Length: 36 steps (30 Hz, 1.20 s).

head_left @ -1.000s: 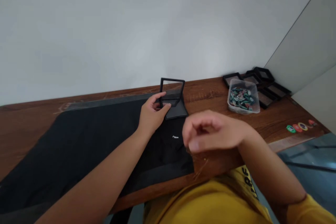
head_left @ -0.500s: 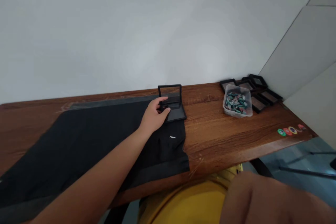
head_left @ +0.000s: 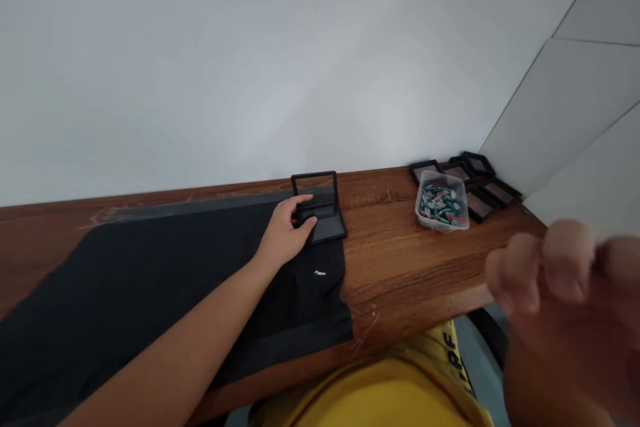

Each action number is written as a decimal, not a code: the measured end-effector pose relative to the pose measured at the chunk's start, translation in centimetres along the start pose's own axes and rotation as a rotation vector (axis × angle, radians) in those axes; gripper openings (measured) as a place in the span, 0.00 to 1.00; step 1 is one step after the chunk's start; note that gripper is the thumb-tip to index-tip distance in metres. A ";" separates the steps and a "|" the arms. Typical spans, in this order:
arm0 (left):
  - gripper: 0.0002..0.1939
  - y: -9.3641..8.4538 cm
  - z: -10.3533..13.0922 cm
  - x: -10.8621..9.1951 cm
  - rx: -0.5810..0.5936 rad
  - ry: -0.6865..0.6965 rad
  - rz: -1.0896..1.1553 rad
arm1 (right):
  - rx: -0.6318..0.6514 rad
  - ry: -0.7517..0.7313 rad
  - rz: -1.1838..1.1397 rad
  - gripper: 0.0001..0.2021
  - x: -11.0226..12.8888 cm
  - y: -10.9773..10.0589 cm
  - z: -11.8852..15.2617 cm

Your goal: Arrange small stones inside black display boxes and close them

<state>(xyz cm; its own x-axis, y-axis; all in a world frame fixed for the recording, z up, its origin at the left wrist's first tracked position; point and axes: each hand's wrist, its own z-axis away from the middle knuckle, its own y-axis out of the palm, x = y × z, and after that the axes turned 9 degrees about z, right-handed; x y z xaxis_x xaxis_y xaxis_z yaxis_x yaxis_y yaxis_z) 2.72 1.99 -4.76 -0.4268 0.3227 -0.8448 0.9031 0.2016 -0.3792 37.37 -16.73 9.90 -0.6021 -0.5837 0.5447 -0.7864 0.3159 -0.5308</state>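
A black hinged frame case (head_left: 327, 225) with clear film panes stands open near the wall, its lid upright and its base lying on a black cloth (head_left: 185, 267). At its left side my left hand (head_left: 284, 230) grips it near the hinge, with thumb and forefinger around the edge; the other fingers are hidden. My right hand (head_left: 565, 287) is raised close to the camera at the right, blurred, its fingers curled in. Whether anything is inside those fingers is hidden. On the cloth below the case lies a small white scrap (head_left: 320, 273).
A clear plastic tub (head_left: 467, 220) of small green, red and white wrapped pieces stands on the wooden table (head_left: 390, 253) to the right. Several more black frames (head_left: 483, 203) lie behind it, by the corner of the walls. The table's front edge runs by my yellow clothing (head_left: 400, 393).
My right hand has risen from the lower right edge, its fingers now in sight. The left hand still grips the open case. The view has shifted slightly right.
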 end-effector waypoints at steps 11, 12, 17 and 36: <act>0.23 0.4 0.2 -0.4 -0.106 0.066 -0.065 | 0.545 0.274 0.602 0.20 -13.8 0.5 -9.4; 0.23 0.5 0.3 -0.6 -0.119 0.054 -0.086 | 0.654 0.282 0.708 0.24 -14.5 1.0 -9.8; 0.28 0.8 1.2 -2.2 -0.080 -0.061 -0.188 | 0.853 0.418 0.959 0.37 -15.3 4.0 -10.1; 0.26 1.1 1.6 -1.5 0.029 0.065 -0.089 | 0.240 0.349 0.586 0.19 -15.6 3.6 -9.5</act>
<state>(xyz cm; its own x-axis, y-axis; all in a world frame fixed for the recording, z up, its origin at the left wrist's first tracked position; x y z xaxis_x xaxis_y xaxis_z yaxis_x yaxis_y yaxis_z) 4.44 0.25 -4.46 -0.5071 0.3643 -0.7811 0.8619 0.2060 -0.4634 42.62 0.61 5.66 -0.9562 -0.0827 0.2809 -0.2926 0.3072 -0.9055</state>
